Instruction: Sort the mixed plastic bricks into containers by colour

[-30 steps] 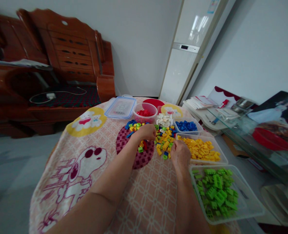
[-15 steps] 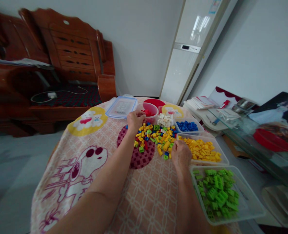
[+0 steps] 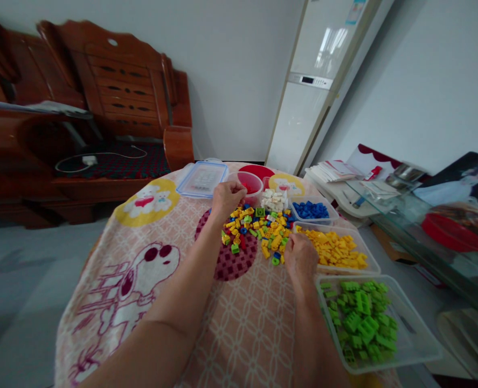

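Mixed yellow, green, blue and red plastic bricks (image 3: 277,241) are heaped on the cloth-covered bench (image 3: 247,328). Since a second ago, the left hand (image 3: 227,198) has been moved from the heap to beside the round translucent bowl (image 3: 256,200); the right hand (image 3: 301,256) is kept at the heap's edge. Both are curled; whether anything is gripped cannot be told. The blue-and-white label (image 3: 355,12) is unreadable.

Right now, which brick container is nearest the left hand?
The round tub of red bricks, beside the left hand; rectangular containers of blue, yellow and green bricks stand farther right.
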### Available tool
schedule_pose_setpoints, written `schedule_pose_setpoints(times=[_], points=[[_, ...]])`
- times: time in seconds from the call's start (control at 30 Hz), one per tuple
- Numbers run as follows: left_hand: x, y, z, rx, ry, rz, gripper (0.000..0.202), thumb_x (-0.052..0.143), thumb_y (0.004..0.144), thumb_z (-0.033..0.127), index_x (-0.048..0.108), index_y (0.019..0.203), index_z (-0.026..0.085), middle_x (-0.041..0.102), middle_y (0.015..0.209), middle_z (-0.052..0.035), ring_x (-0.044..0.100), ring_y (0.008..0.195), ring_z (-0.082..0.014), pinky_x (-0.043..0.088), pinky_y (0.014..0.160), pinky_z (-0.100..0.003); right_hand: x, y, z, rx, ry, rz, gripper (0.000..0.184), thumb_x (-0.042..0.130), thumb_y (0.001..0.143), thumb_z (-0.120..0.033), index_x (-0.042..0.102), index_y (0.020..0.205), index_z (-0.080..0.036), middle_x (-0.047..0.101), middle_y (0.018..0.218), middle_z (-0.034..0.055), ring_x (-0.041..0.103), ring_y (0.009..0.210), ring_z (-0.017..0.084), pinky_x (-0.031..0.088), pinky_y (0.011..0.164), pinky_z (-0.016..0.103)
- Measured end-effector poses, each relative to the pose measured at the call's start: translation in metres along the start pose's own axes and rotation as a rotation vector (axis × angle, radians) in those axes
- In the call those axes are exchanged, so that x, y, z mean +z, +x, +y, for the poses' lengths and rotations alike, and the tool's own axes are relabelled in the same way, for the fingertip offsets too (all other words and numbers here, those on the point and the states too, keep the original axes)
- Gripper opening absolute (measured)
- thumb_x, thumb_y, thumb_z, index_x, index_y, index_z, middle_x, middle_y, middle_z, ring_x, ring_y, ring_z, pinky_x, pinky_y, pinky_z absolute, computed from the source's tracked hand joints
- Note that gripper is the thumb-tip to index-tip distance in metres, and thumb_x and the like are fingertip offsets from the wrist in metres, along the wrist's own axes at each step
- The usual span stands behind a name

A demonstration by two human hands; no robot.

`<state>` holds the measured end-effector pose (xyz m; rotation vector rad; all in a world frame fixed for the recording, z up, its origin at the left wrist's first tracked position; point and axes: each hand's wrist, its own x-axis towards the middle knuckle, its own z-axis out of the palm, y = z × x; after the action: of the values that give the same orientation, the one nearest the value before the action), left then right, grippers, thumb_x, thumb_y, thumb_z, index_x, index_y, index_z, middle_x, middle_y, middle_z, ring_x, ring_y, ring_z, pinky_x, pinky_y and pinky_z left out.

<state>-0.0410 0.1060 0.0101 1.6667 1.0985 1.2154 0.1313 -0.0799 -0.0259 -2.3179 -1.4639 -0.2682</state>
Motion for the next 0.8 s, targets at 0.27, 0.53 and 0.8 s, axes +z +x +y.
schedule_pose_setpoints(times=[0.27,0.53,0.8], points=[[-0.026,-0.02,0.017,0.046,0.713,-0.41,0.012,0.058,0.061,0.017,0.068,0.055,0.017,0.06,0.046,0.0001,0.055,0.048,-0.0117,0.04,0.052,-0.019,0.003,0.0,0.0,0.019,-0.003,0.003,0.025,0.048,0.093,-0.018,0.071,0.1,-0.016,0.069,0.1,0.0087,0.06,0.09,0.016,0.036,0.075,0.025],[-0.023,-0.032,0.008,-0.065,1.024,-0.548,0.013,0.061,0.054,0.011,0.071,0.059,0.018,0.07,0.062,-0.0083,0.067,0.069,-0.0224,0.049,0.066,-0.025,0.004,0.0,0.001,0.011,-0.003,0.012,0.025,0.049,0.092,-0.018,0.071,0.102,-0.016,0.07,0.101,0.008,0.061,0.091,0.016,0.037,0.075,0.026],[-0.023,-0.038,-0.002,-0.081,1.061,-0.517,0.015,0.061,0.057,0.012,0.072,0.064,0.018,0.072,0.07,-0.0101,0.069,0.075,-0.0233,0.051,0.07,-0.027,0.004,0.0,0.0,0.021,-0.007,0.012,0.024,0.049,0.093,-0.019,0.071,0.099,-0.017,0.069,0.1,0.0075,0.061,0.09,0.017,0.037,0.074,0.026]])
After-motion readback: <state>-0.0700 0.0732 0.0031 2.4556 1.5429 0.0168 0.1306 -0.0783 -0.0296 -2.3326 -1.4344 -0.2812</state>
